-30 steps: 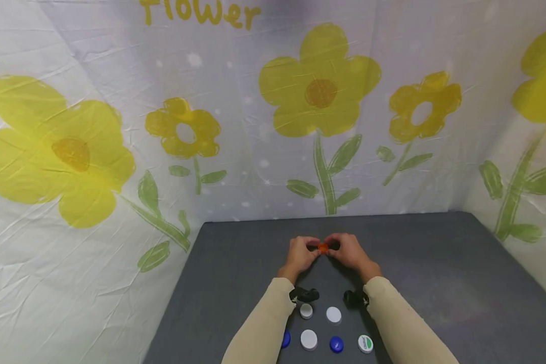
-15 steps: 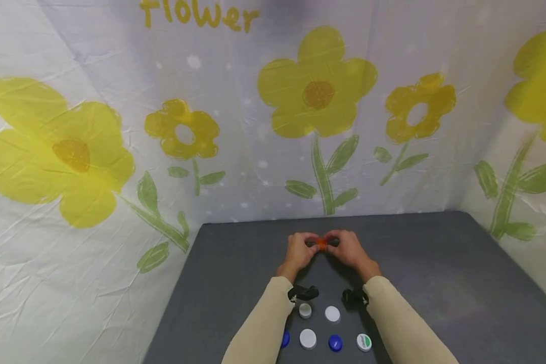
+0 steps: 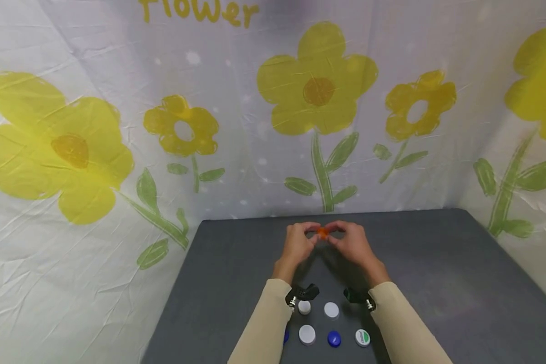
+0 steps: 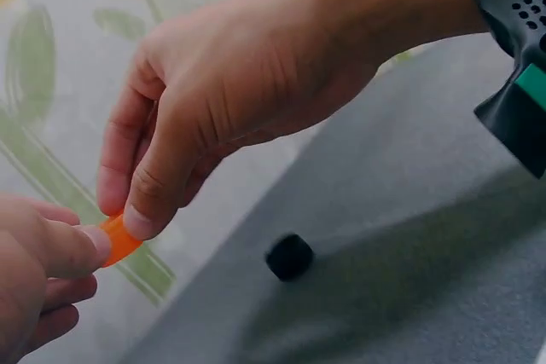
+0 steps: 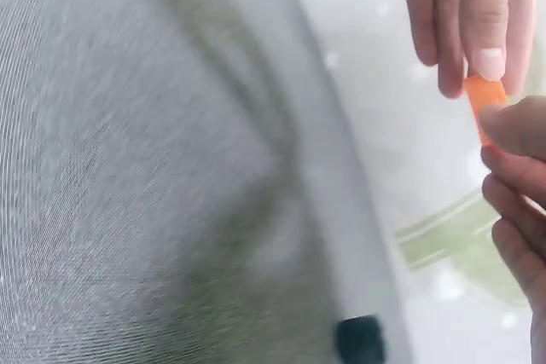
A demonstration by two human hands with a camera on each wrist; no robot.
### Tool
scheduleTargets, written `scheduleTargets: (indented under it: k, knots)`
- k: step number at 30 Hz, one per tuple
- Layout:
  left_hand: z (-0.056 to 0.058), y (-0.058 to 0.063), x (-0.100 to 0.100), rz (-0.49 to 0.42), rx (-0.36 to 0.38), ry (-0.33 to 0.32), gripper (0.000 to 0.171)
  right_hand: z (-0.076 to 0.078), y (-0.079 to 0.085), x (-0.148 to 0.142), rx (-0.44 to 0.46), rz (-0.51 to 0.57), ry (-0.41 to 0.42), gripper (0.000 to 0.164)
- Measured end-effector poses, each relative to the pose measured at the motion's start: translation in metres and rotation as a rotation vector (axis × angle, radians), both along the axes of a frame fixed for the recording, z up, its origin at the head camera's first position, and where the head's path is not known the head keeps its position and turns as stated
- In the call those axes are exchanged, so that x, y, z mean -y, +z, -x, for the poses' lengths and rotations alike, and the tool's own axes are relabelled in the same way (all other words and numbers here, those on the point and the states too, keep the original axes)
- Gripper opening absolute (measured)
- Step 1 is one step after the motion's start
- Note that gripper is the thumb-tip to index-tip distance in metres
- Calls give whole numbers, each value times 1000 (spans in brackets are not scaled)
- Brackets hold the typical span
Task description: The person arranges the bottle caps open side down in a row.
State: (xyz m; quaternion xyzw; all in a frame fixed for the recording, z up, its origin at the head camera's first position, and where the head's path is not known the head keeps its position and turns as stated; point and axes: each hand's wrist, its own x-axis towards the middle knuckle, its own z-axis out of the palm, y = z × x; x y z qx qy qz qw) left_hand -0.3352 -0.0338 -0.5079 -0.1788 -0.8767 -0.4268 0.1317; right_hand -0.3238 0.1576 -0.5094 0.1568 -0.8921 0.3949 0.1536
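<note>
Between the two hands is a small orange cap-like piece (image 4: 121, 240), partly hidden by fingers. My left hand (image 3: 298, 243) pinches its left side between thumb and fingertips, as the left wrist view shows closely. From the other side, the thumb and fingers of my right hand (image 3: 352, 243) pinch the same orange piece (image 5: 485, 104). Both hands hold it above the far part of the table, and their shadows fall below. How the piece is shaped under the fingertips cannot be made out.
Nearer me on the dark grey table (image 3: 236, 283) lie white caps (image 3: 307, 334), a blue cap (image 3: 334, 338) and a white-and-green cap (image 3: 362, 337). Another blue cap is half hidden by the left sleeve. A flower-printed cloth (image 3: 255, 167) hangs behind the table.
Both hands have risen and moved slightly farther off with the orange piece, still pinching it. The caps stay in their places; the head view shifts a little.
</note>
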Motion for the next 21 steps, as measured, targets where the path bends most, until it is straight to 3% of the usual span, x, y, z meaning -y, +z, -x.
scheduleTargets:
  k: [8,14,21]
  knots:
    - [-19,29,1,22,-98,-38,29,-25,29,-2,-66,27,-29,25]
    - [-36,49,1,12,-102,-53,31,-45,47,-4,-91,42,-51,28]
    - [-61,62,4,-22,-99,-82,31,-71,59,-5,-112,55,-64,31]
